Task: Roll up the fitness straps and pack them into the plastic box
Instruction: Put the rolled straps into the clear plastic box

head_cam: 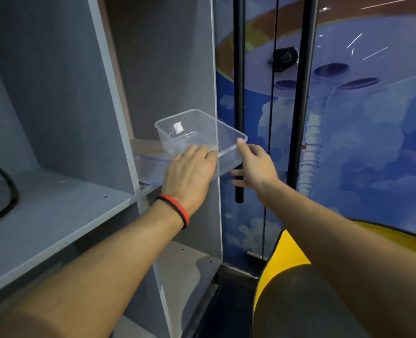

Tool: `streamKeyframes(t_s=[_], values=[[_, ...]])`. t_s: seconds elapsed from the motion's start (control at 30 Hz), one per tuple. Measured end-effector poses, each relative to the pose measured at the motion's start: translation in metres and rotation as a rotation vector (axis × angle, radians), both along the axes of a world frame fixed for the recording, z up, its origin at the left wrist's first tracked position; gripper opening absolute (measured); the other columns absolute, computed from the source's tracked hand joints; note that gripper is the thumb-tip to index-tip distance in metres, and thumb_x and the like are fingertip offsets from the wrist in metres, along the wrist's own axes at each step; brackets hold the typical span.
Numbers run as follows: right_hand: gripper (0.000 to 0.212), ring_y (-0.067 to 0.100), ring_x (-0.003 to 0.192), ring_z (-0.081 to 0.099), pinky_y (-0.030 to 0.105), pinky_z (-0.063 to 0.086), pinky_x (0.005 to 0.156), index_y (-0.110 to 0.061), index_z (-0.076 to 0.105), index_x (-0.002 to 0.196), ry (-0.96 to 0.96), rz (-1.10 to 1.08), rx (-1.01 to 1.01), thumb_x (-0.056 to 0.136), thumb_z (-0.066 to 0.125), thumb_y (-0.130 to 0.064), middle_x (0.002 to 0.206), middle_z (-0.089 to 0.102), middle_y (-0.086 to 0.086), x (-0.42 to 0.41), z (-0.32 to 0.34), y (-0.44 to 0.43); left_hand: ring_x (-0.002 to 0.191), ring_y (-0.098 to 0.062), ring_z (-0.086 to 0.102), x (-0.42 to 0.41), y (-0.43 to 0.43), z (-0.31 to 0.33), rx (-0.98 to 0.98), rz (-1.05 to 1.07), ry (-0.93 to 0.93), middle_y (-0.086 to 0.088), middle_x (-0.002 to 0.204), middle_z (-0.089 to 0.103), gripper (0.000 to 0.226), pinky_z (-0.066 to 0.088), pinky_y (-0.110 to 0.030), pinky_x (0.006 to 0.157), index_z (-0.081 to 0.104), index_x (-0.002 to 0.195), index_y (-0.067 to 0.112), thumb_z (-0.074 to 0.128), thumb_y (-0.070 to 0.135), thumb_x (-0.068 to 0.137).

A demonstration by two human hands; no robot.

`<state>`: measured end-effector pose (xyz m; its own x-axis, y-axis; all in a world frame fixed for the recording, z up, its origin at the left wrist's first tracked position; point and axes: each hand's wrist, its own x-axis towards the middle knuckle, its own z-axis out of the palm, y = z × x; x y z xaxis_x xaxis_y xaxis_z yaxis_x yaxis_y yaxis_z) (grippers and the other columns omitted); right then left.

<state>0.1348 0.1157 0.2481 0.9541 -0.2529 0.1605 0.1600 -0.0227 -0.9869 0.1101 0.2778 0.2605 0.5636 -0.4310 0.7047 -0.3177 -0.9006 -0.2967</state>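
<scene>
A clear plastic box [197,129] sticks out of the right-hand compartment of a grey shelf unit, with a small white label inside it and nothing else in it. My left hand [190,174], with a red and black band at the wrist, grips the box's near rim. My right hand [255,164] holds the box's right corner, thumb on the rim and fingers underneath. No fitness strap lies in or beside the box; a black looped cord [5,189] that may be one rests on the left shelf.
The grey shelf unit [63,206] fills the left half, with a transparent side panel [218,191] along its right edge. Black vertical bars [238,93] and a painted blue wall stand to the right. A yellow and black rounded object [292,289] is at lower right.
</scene>
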Motion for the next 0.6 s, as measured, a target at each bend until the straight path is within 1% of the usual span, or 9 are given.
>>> streamKeyframes(t_s=[0.03, 0.1, 0.17, 0.23, 0.27, 0.33, 0.43, 0.53, 0.6], values=[[0.069, 0.02, 0.088, 0.074, 0.033, 0.062, 0.063, -0.022, 0.043, 0.148, 0.018, -0.02, 0.029, 0.094, 0.057, -0.063, 0.126, 0.062, 0.001, -0.004, -0.003, -0.006, 0.105, -0.03, 0.056, -0.005, -0.007, -0.005, -0.001, -0.03, 0.001, -0.007, 0.106, 0.061, 0.044, 0.048, -0.041, 0.077, 0.061, 0.12, 0.016, 0.037, 0.006, 0.084], [0.068, 0.022, 0.085, 0.075, 0.033, 0.062, 0.063, -0.02, 0.045, 0.144, 0.058, -0.075, 0.023, 0.091, 0.064, -0.058, 0.117, 0.065, 0.004, -0.012, -0.01, -0.02, 0.1, -0.03, 0.058, -0.011, -0.019, -0.018, -0.002, -0.089, 0.02, -0.006, 0.101, 0.062, 0.042, 0.048, -0.041, 0.075, 0.064, 0.115, 0.016, 0.04, 0.006, 0.082], [0.05, 0.026, 0.077, 0.076, 0.033, 0.063, 0.063, -0.016, 0.054, 0.129, 0.087, -0.13, -0.008, 0.091, 0.07, -0.043, 0.107, 0.067, 0.008, -0.022, -0.019, -0.034, 0.093, -0.029, 0.06, -0.016, -0.029, -0.035, -0.012, -0.146, 0.025, -0.004, 0.094, 0.063, 0.033, 0.047, -0.04, 0.073, 0.067, 0.108, 0.017, 0.049, 0.006, 0.082], [0.03, 0.03, 0.071, 0.076, 0.034, 0.063, 0.061, -0.015, 0.059, 0.113, 0.114, -0.216, -0.037, 0.088, 0.068, -0.027, 0.108, 0.068, 0.011, -0.035, -0.031, -0.051, 0.088, -0.027, 0.059, -0.02, -0.041, -0.054, -0.011, -0.22, 0.034, -0.001, 0.09, 0.062, 0.025, 0.045, -0.039, 0.07, 0.067, 0.102, 0.02, 0.057, 0.009, 0.083], [0.026, 0.03, 0.07, 0.076, 0.035, 0.064, 0.06, -0.013, 0.06, 0.11, 0.136, -0.259, -0.053, 0.087, 0.065, -0.022, 0.108, 0.068, 0.012, -0.042, -0.038, -0.061, 0.088, -0.026, 0.059, -0.024, -0.048, -0.064, -0.004, -0.267, 0.046, 0.0, 0.089, 0.061, 0.019, 0.043, -0.039, 0.071, 0.067, 0.1, 0.022, 0.062, 0.013, 0.084], [0.022, 0.03, 0.063, 0.075, 0.04, 0.065, 0.06, -0.011, 0.064, 0.105, 0.181, -0.323, -0.116, 0.085, 0.059, -0.018, 0.104, 0.069, 0.014, -0.061, -0.053, -0.084, 0.091, -0.023, 0.058, -0.037, -0.061, -0.084, -0.015, -0.379, 0.106, 0.003, 0.092, 0.059, 0.013, 0.043, -0.038, 0.076, 0.067, 0.098, 0.023, 0.066, 0.031, 0.088], [0.013, 0.026, 0.051, 0.072, 0.035, 0.062, 0.06, -0.01, 0.064, 0.094, 0.262, -0.357, -0.23, 0.089, 0.053, -0.016, 0.088, 0.067, 0.01, -0.095, -0.079, -0.125, 0.099, -0.017, 0.056, -0.058, -0.077, -0.112, -0.099, -0.452, 0.225, 0.006, 0.101, 0.058, 0.042, 0.044, -0.037, 0.087, 0.07, 0.106, 0.025, 0.052, 0.06, 0.092], [0.013, 0.02, 0.051, 0.07, 0.028, 0.058, 0.057, -0.013, 0.064, 0.089, 0.349, -0.408, -0.357, 0.088, 0.051, -0.017, 0.07, 0.068, 0.004, -0.126, -0.107, -0.163, 0.104, -0.017, 0.056, -0.068, -0.088, -0.14, -0.189, -0.486, 0.284, 0.006, 0.109, 0.057, 0.05, 0.043, -0.039, 0.091, 0.07, 0.11, 0.025, 0.046, 0.065, 0.093], [0.016, 0.027, 0.064, 0.072, 0.037, 0.063, 0.061, -0.013, 0.065, 0.089, 0.381, -0.4, -0.336, 0.083, 0.052, -0.021, 0.08, 0.069, 0.009, -0.144, -0.132, -0.189, 0.105, -0.019, 0.057, -0.072, -0.097, -0.158, -0.214, -0.489, 0.331, 0.005, 0.112, 0.057, 0.049, 0.042, -0.04, 0.092, 0.071, 0.111, 0.025, 0.043, 0.062, 0.094]])
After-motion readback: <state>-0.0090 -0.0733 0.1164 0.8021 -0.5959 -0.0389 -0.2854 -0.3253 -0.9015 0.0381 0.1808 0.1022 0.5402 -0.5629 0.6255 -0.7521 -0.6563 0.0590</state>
